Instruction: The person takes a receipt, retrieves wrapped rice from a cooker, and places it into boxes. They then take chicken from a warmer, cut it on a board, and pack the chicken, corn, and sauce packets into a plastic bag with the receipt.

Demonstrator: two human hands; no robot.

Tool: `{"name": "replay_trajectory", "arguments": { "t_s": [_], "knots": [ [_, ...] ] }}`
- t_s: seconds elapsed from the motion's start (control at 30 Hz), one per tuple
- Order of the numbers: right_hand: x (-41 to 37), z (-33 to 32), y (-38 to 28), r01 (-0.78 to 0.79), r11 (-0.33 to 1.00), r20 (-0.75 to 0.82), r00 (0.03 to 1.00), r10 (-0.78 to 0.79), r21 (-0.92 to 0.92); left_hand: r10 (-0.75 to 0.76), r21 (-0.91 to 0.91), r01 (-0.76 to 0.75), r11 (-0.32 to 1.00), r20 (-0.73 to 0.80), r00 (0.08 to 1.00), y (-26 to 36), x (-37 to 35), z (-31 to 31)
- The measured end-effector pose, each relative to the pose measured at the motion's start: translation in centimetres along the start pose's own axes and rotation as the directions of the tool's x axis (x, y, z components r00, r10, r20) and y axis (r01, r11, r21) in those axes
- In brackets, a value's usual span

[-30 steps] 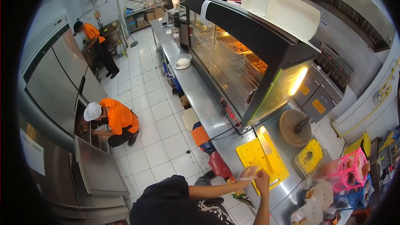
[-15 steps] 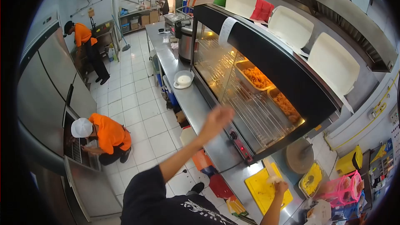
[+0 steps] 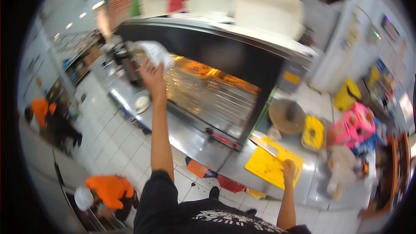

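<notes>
Below the top edge of the warmer [image 3: 216,45], the left hand [image 3: 152,74], now higher, has fingers parted at the hanging paper [image 3: 157,52], grip unclear; near the desk's [image 3: 236,167] front edge, the right hand [image 3: 289,169] curls over the yellow board [image 3: 268,169], hold indistinct. Work thus spans both.

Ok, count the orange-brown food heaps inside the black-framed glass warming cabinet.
2: one heap nearer the raised left hand, the other heap beside it. Blur and the white paper sheet may hide more.
</notes>
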State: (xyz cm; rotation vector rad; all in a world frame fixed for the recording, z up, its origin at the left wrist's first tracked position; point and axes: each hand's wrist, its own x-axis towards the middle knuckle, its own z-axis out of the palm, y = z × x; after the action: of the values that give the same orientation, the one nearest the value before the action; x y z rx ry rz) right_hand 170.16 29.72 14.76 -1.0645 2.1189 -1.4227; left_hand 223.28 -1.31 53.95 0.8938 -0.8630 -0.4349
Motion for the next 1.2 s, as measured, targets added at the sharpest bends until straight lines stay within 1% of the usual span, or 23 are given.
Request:
{"name": "replay_trajectory", "arguments": {
  "t_s": [0.03, 0.13, 0.17, 0.2, 0.23, 0.27, 0.3, 0.37, 0.43, 0.47, 0.5, 0.57, 0.6, 0.63, 0.73, 0.8, 0.87, 0.93, 0.97, 1.03, 1.07, 1.13, 1.2],
  "knots": [
    [-2.9, -1.6, -1.1, -0.169, 0.984, 0.126, 0.979, 0.160, 0.063, -0.001, -0.127, 0.012, 0.992, 0.085, 0.996, 1.8, -5.1, 0.5],
    [-9.3, -5.0, 3.1, -0.312, 0.943, 0.130, 0.946, 0.298, 0.112, -0.001, -0.112, 0.023, 0.993, 0.193, 0.981, 3.3, -21.3, 1.2],
    [-10.9, -6.2, 3.8, -0.349, 0.930, 0.127, 0.934, 0.335, 0.113, -0.001, -0.005, 0.003, 1.000, 0.277, 0.961, 3.7, -26.7, 1.6],
    [-11.9, -7.8, 4.5, -0.382, 0.917, 0.134, 0.921, 0.367, 0.114, -0.003, 0.063, -0.027, 0.998, 0.434, 0.901, 3.3, -32.1, 1.7],
    [-12.7, -9.2, 5.3, -0.364, 0.922, 0.143, 0.927, 0.346, 0.131, -0.313, 0.092, 0.324, 0.942, 0.596, 0.739, 3.7, -37.2, 1.7],
    [-13.0, -10.2, 6.4, -0.345, 0.927, 0.156, 0.934, 0.322, 0.150, -0.160, 0.116, 0.113, 0.987, 0.790, 0.592, 3.3, -41.4, 1.7],
    [-13.6, -11.4, 7.2, -0.332, 0.929, 0.174, 0.937, 0.303, 0.167, -0.387, 0.196, 0.406, 0.893, 0.794, 0.469, 6.7, -45.3, 3.0],
    [-12.2, -14.4, 6.1, -0.369, 0.919, 0.215, 0.917, 0.336, 0.139, -0.385, 0.190, 0.509, 0.839, 0.868, 0.312, 8.8, -50.7, 4.1],
    [-7.5, -15.8, 6.7, -0.321, 0.946, 0.155, 0.934, 0.323, -0.037, -0.405, 0.193, 0.636, 0.747, 0.891, 0.205, 12.4, -53.4, 6.2],
    [-4.4, -15.7, 7.3, -0.283, 0.956, 0.094, 0.957, 0.275, 0.083, -0.369, 0.181, 0.607, 0.774, 0.908, 0.200, 13.3, -54.1, 7.2],
    [-0.9, -16.3, 5.4, -0.249, 0.965, 0.093, 0.966, 0.241, 0.087, -0.334, 0.165, 0.576, 0.800, 0.921, 0.200, 13.9, -54.7, 8.1],
    [7.4, -16.1, 5.5, -0.146, 0.989, 0.083, 0.986, 0.146, -0.010, -0.298, 0.148, 0.534, 0.833, 0.932, 0.207, 15.0, -55.5, 9.6],
    [10.1, -16.1, 3.5, -0.063, 0.997, 0.001, 0.998, 0.063, -0.035, -0.296, 0.144, 0.524, 0.840, 0.930, 0.218, 15.4, -55.6, 10.4],
    [13.8, -15.9, 4.1, -0.025, 0.997, 0.082, 0.996, 0.019, 0.066, -0.293, 0.141, 0.512, 0.847, 0.928, 0.229, 15.8, -55.7, 10.9],
    [22.9, -13.6, 9.9, 0.106, 0.912, 0.175, 0.984, -0.039, -0.395, -0.292, 0.129, 0.493, 0.860, 0.918, 0.270, 16.1, -55.4, 12.3],
    [25.8, -12.5, 11.1, 0.129, 0.855, 0.251, 0.968, 0.001, -0.502, -0.309, 0.137, 0.484, 0.864, 0.904, 0.296, 15.3, -55.1, 13.3],
    [25.9, -12.8, 7.2, -0.141, 0.873, 0.159, 0.958, 0.240, -0.467, -0.350, 0.166, 0.492, 0.854, 0.884, 0.310, 13.8, -54.9, 14.0],
    [25.4, -11.9, 6.4, -0.067, 0.782, 0.096, 0.982, 0.160, -0.620, -0.406, 0.198, 0.525, 0.828, 0.857, 0.317, 10.8, -55.2, 15.2],
    [26.1, -11.8, 5.8, -0.030, 0.717, 0.068, 0.992, 0.107, -0.697, -0.416, 0.281, 0.417, 0.865, 0.865, 0.280, 8.1, -55.3, 16.3],
    [26.0, -11.8, 5.1, -0.122, 0.722, 0.037, 0.979, 0.200, -0.682, -0.488, 0.455, 0.192, 0.870, 0.850, 0.197, 1.8, -56.7, 16.5],
    [26.6, -11.6, 4.4, -0.165, 0.727, 0.022, 0.971, 0.240, -0.667, -0.467, 0.433, 0.186, 0.882, 0.855, 0.225, -0.7, -58.0, 16.6],
    [28.0, -11.2, 3.9, -0.142, 0.738, 0.052, 0.971, 0.234, -0.659, -0.410, 0.382, 0.152, 0.912, 0.872, 0.268, -4.8, -60.1, 17.0],
    [28.7, -11.2, 4.6, -0.109, 0.761, 0.103, 0.969, 0.226, -0.639, -0.565, 0.503, 0.286, 0.815, 0.800, 0.201, -6.6, -61.7, 19.3]
  ]
}}
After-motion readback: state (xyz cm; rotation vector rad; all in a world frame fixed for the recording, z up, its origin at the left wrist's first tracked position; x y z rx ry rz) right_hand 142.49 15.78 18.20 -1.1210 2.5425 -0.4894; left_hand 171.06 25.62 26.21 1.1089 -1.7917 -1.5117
